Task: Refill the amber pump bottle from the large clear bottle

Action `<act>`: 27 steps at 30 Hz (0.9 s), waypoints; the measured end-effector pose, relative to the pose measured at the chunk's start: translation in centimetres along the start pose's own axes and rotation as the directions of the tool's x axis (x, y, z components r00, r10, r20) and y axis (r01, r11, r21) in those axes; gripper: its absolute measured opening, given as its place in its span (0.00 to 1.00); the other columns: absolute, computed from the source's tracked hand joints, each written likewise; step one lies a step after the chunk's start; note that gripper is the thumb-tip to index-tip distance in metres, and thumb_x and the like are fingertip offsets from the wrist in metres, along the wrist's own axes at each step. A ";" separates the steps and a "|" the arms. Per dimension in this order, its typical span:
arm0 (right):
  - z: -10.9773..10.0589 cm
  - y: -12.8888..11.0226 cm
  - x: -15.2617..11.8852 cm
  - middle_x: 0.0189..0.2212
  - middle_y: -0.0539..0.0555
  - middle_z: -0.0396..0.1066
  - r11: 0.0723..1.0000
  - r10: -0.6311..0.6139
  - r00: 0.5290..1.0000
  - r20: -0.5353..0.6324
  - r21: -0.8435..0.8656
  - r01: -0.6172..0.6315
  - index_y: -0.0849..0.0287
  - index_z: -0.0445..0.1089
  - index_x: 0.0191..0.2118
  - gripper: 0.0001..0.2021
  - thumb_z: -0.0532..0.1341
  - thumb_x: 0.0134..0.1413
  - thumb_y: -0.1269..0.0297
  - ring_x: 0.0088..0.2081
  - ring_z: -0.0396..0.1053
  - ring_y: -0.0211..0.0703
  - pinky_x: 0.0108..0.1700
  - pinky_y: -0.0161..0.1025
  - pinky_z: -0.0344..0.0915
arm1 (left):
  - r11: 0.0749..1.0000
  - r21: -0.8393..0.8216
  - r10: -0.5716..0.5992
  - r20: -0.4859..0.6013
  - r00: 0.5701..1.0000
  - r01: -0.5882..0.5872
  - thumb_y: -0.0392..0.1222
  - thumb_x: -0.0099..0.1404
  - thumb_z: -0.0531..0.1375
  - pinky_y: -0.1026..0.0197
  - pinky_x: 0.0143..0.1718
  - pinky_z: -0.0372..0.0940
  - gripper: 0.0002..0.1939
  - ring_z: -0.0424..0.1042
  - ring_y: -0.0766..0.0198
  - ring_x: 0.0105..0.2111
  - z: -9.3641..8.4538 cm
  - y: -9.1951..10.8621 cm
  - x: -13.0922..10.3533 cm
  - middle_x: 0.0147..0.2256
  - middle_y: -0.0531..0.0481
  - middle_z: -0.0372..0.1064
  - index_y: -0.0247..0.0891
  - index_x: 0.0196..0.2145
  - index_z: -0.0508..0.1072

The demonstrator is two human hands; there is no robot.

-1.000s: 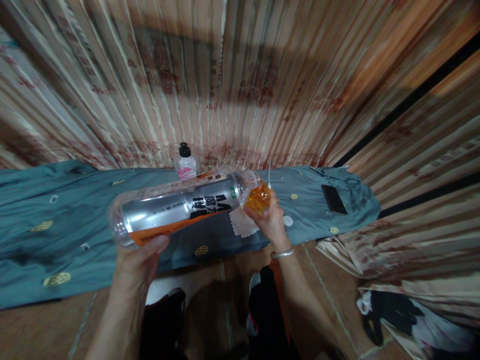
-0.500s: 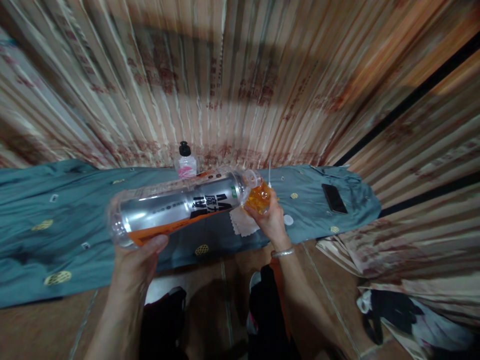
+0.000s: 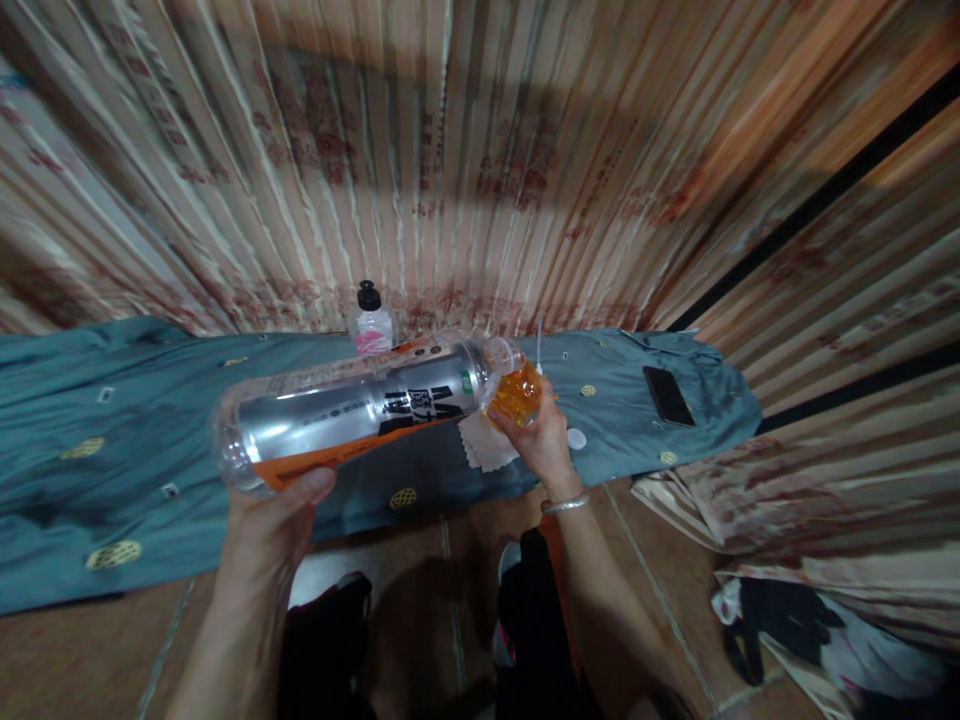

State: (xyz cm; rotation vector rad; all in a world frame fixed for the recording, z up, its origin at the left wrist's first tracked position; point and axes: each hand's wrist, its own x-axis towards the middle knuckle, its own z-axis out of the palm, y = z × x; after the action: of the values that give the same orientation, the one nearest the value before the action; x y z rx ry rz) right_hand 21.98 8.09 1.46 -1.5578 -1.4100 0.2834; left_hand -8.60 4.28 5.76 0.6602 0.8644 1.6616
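Note:
A large clear plastic bottle [image 3: 360, 405] with a silver and orange label lies tilted almost level in my left hand [image 3: 281, 510], which supports it from below near its base. Its neck points right and meets a small clear container [image 3: 517, 392] of orange liquid. My right hand [image 3: 541, 430] is wrapped round that container, with a bangle at the wrist; the far fingers are hidden. Whether the two mouths touch I cannot tell. Behind the big bottle stands a small bottle [image 3: 373, 325] with a black cap and pink marking.
A green-blue patterned cloth [image 3: 172, 440] covers the narrow surface. On it lie a black phone [image 3: 667, 396], a white round disc [image 3: 576, 439] and a scalloped pale cloth [image 3: 487, 445]. A thin white stick [image 3: 538, 345] stands behind my right hand. Curtains [image 3: 480, 200] hang close behind.
The large bottle's base has shifted very slightly left. Both hands keep almost the same pose and hold.

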 end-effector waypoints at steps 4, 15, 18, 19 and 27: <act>-0.1 -0.2 0.0 0.56 0.62 0.79 1.000 0.018 1.000 0.009 -0.006 -0.018 0.56 0.67 0.63 0.39 0.76 0.46 0.54 0.58 0.78 0.64 0.59 0.58 0.76 | 0.998 0.053 0.036 0.031 0.999 -0.038 0.27 0.32 0.81 0.69 0.22 0.65 0.55 0.72 0.66 0.26 0.4 0.1 0.0 0.34 0.58 0.77 0.52 0.58 0.72; 0.0 0.2 -0.1 0.55 0.64 0.79 1.000 0.016 1.000 0.010 0.025 -0.016 0.59 0.66 0.64 0.39 0.75 0.50 0.49 0.56 0.79 0.64 0.57 0.56 0.77 | 0.997 -0.004 0.076 -0.011 0.997 -0.076 0.24 0.31 0.78 0.70 0.18 0.62 0.53 0.72 0.69 0.25 1.2 -0.2 -0.3 0.43 0.57 0.78 0.53 0.55 0.73; 0.1 0.4 -0.1 0.54 0.62 0.79 1.000 -0.005 1.000 -0.006 0.025 0.005 0.56 0.66 0.64 0.37 0.74 0.51 0.47 0.56 0.79 0.63 0.57 0.56 0.77 | 0.995 -0.018 0.098 -0.016 0.995 -0.098 0.25 0.31 0.77 0.72 0.15 0.59 0.49 0.69 0.70 0.22 2.3 -0.1 -0.6 0.36 0.58 0.78 0.51 0.53 0.74; 0.2 0.5 -0.1 0.54 0.62 0.80 1.000 -0.012 1.000 -0.015 0.024 0.013 0.56 0.67 0.63 0.37 0.74 0.52 0.47 0.55 0.80 0.62 0.56 0.56 0.77 | 0.996 -0.013 0.093 -0.015 0.996 -0.093 0.25 0.31 0.77 0.71 0.16 0.59 0.49 0.69 0.70 0.22 2.5 0.0 -0.7 0.34 0.59 0.77 0.50 0.52 0.75; 0.3 0.5 -0.1 0.53 0.63 0.80 1.000 -0.013 0.999 -0.032 0.019 0.014 0.59 0.67 0.63 0.37 0.74 0.51 0.49 0.53 0.81 0.61 0.55 0.54 0.79 | 1.000 -0.018 -0.006 -0.045 0.999 0.005 0.32 0.29 0.81 0.68 0.19 0.68 0.52 0.75 0.65 0.23 1.4 -0.1 -0.4 0.33 0.58 0.81 0.51 0.55 0.75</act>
State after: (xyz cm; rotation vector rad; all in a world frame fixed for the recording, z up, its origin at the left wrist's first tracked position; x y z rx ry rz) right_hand 22.06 8.20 0.89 -1.5305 -1.3888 0.2625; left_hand -7.38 4.17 6.49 0.6099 0.8820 1.6824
